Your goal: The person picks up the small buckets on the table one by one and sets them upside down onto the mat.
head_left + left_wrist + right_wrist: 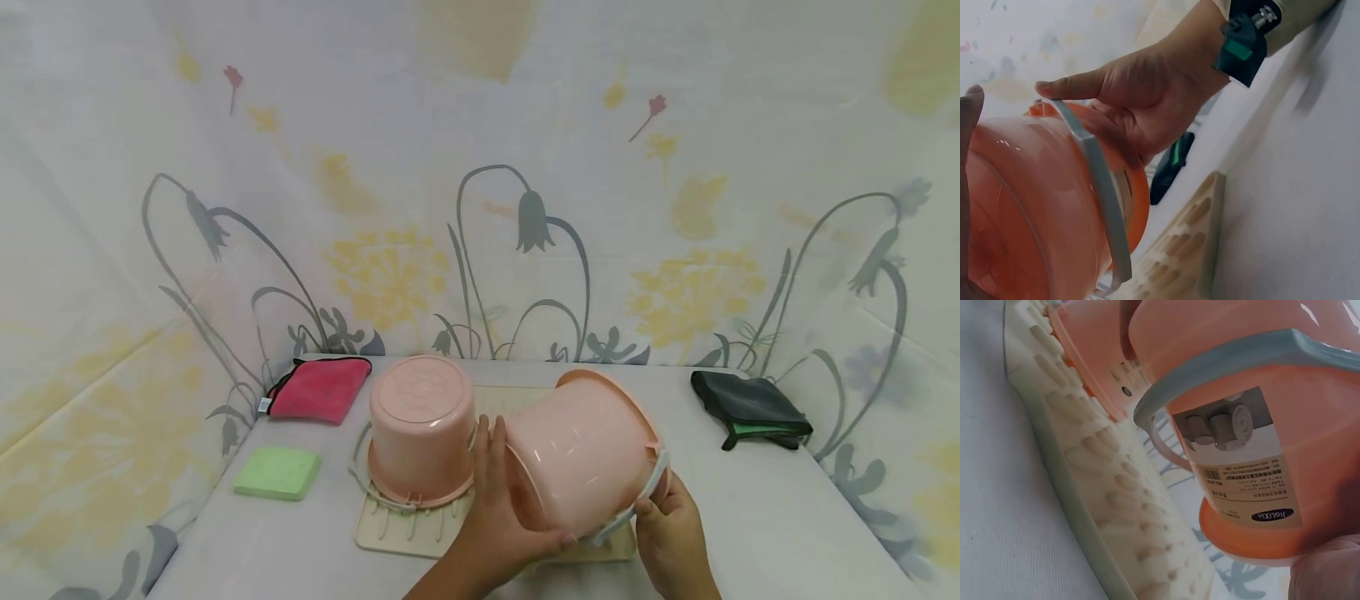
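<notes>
A pink bucket [585, 458] is held tilted on its side, its base to the left and its orange-tinted rim to the right. My left hand [491, 521] spreads against the base, fingers straight up and thumb along the lower side. At the rim, my right hand [671, 533] grips the bucket with the thumb beside the grey handle [1100, 187]. A printed label [1241, 459] shows on the bucket's side in the right wrist view. Left of the hands, a second pink bucket [422, 425] stands upside down, its handle resting down around the rim.
Under the buckets lies a cream ridged draining mat [405, 533] on the white table [780, 517]. A red pouch [322, 389] and a light green sponge-like block [277, 472] are at the left. A folded black pouch with green inside [750, 406] sits at the right. Flower-printed cloth hangs behind.
</notes>
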